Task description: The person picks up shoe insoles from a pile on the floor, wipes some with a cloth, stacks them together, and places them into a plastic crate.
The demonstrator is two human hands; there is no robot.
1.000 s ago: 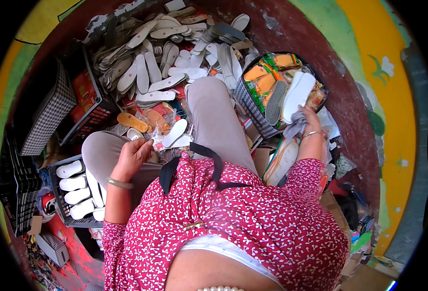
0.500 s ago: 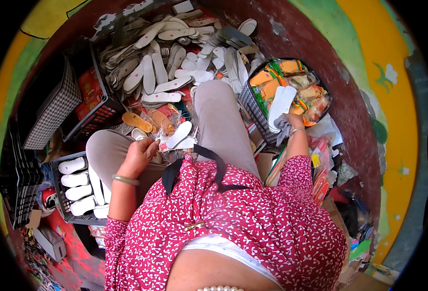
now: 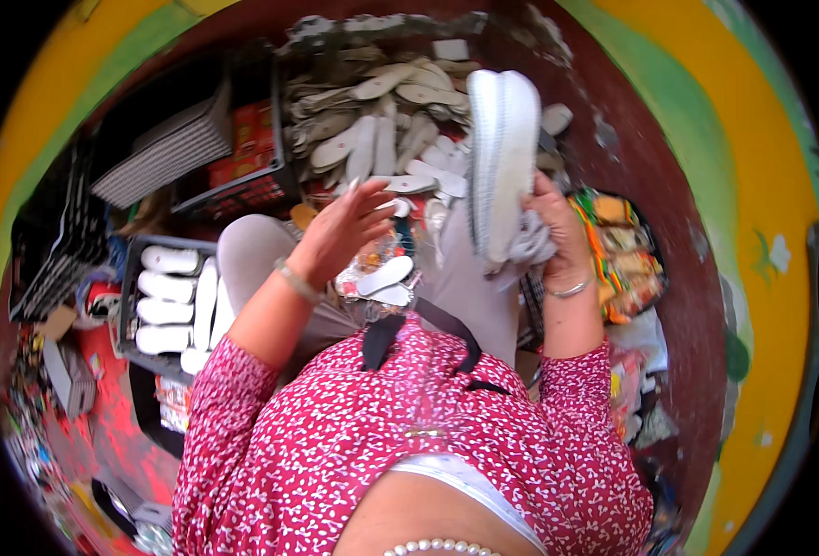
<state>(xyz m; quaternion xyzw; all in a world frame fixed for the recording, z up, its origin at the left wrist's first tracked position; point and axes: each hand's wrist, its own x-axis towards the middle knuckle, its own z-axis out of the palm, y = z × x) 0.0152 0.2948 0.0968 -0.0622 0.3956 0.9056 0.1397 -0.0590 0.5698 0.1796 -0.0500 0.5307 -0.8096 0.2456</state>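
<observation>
My right hand (image 3: pixel 565 236) grips a pair of white insoles (image 3: pixel 505 153) with stitched edges, raised upright over my knee. A crumpled grey cloth (image 3: pixel 532 243) is bunched in the same hand at their lower end. My left hand (image 3: pixel 346 227) holds nothing; its fingers are spread, palm turned toward the insoles but apart from them. Below it, loose white insoles (image 3: pixel 386 276) rest on clear plastic wrapping between my legs. Beyond both hands lies a big heap of white insoles (image 3: pixel 344 148), partly hidden by the raised pair.
At my left stands a grey crate (image 3: pixel 127 301) of white insoles in rows. Behind it are a black crate (image 3: pixel 238 193) with red packs and a checkered box (image 3: pixel 173 153). On the right, a basket holds packaged orange insoles (image 3: pixel 616 209) beside the dark red wall (image 3: pixel 683 199).
My right hand has lifted the insoles and cloth from the basket, moving up and leftward. My left hand has risen from the plastic wrapping and spread its fingers. The view has shifted.
</observation>
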